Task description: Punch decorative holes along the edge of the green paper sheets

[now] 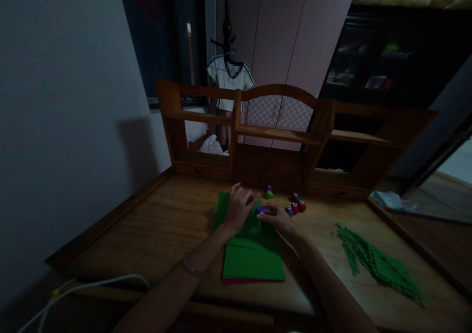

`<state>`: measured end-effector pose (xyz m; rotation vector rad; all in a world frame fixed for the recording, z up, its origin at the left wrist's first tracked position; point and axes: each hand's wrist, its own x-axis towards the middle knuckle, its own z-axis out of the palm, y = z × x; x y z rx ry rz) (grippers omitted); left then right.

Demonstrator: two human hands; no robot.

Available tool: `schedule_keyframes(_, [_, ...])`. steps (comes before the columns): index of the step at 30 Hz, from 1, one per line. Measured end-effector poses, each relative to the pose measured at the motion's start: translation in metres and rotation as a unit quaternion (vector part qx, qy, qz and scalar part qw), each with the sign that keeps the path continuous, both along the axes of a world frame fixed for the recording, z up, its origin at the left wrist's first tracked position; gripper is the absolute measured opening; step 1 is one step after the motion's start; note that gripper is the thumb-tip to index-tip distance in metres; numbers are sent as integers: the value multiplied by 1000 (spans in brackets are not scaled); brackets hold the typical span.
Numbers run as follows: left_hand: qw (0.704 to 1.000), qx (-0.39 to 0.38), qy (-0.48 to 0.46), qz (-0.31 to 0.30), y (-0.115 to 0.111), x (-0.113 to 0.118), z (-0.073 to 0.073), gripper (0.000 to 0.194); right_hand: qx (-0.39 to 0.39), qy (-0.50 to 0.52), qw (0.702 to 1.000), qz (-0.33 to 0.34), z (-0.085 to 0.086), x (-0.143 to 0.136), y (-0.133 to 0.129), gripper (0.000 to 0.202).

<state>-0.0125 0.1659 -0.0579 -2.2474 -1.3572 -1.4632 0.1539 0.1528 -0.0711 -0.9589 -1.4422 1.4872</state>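
Note:
A stack of green paper (254,264), with a reddish sheet under its near edge, lies on the wooden desk in front of me. My left hand (239,208) rests over the upper part of the stack, thumb and fingers closing on a smaller green sheet (243,238). From the right, my right hand (278,217) grips a small purple paper punch (261,209) at that sheet's edge. The exact contact between punch and paper is dim and partly covered by fingers.
Beyond my right hand stand several small punches, including a green one (269,194) and a red one (302,206). Perforated green paper strips (383,264) lie in a pile at right. A wooden shelf unit (273,134) borders the desk's back; a white cable (110,278) hangs front left.

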Motion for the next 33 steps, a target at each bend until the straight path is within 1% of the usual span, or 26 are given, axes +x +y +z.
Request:
schedule_keyframes(10, [1000, -5, 2, -16, 2, 0, -3, 24, 2, 32, 999, 11, 7, -2, -4, 40])
schedule_keyframes(14, [1000, 6, 8, -24, 2, 1, -4, 22, 5, 21, 1000, -2, 8, -3, -7, 42])
schedule_keyframes(26, [999, -7, 9, -39, 4, 1, -7, 21, 11, 13, 1000, -7, 0, -2, 0, 38])
schedule_keyframes(33, [999, -6, 13, -32, 4, 1, -8, 20, 8, 13, 1000, -2, 1, -1, 0, 36])
